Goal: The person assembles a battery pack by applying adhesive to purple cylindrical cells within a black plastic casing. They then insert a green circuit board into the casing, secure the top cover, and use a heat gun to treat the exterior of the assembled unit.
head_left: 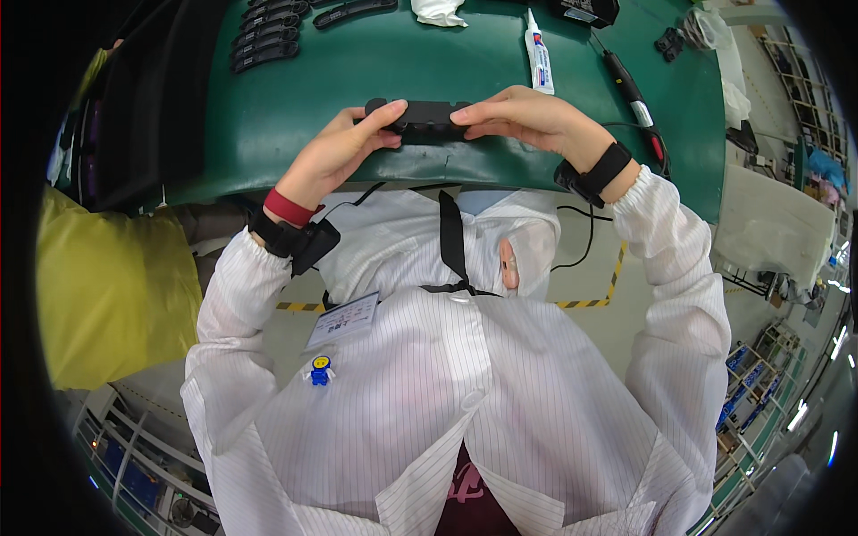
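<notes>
Green table [375, 62] | left fingers [382, 117], right fingers [480, 113] | holding black part [429, 114]

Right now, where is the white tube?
In the head view, the white tube lies right of centre on the green table, beyond the right hand and left of the black tool.

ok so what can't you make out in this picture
- Black part: in the head view, both ends are partly covered by the left hand and right hand; its far side faces away.
- White crumpled item: cut off by the top edge.
- Black box: likewise cut off.
- Blue items, lower right: too small to identify.
</notes>
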The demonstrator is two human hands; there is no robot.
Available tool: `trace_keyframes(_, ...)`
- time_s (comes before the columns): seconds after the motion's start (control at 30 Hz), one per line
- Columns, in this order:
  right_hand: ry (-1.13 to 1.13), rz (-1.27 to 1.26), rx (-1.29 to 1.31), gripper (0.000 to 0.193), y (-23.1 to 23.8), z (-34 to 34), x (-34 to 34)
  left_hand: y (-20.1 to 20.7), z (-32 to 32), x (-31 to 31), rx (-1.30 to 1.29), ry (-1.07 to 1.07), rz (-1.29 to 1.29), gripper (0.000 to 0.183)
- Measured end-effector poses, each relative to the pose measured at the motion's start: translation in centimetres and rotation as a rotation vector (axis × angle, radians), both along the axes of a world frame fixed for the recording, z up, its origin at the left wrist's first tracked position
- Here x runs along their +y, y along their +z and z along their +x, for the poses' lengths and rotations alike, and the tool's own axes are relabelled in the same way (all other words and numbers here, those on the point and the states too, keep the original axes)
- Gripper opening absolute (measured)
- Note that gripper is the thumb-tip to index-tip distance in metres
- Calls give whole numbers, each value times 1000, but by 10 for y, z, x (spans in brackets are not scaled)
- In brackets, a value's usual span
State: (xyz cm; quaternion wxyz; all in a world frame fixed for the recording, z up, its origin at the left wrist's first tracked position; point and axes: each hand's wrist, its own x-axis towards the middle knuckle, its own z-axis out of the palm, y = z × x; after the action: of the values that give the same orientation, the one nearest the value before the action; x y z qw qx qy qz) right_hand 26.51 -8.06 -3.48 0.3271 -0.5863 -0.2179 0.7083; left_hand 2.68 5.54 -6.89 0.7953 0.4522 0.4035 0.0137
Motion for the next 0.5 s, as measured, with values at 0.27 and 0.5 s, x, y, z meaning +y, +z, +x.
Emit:
trace_keyframes(0.27, 50, 70, -157, 69, -14, -3, -5, -1, 0, 0, 48, -38, 86, 70)
trace_keyframes(0.5, -112, 113, -269, 75, -14, -12, -13, 20, 4, -11, 71, 23, 1221, 50)
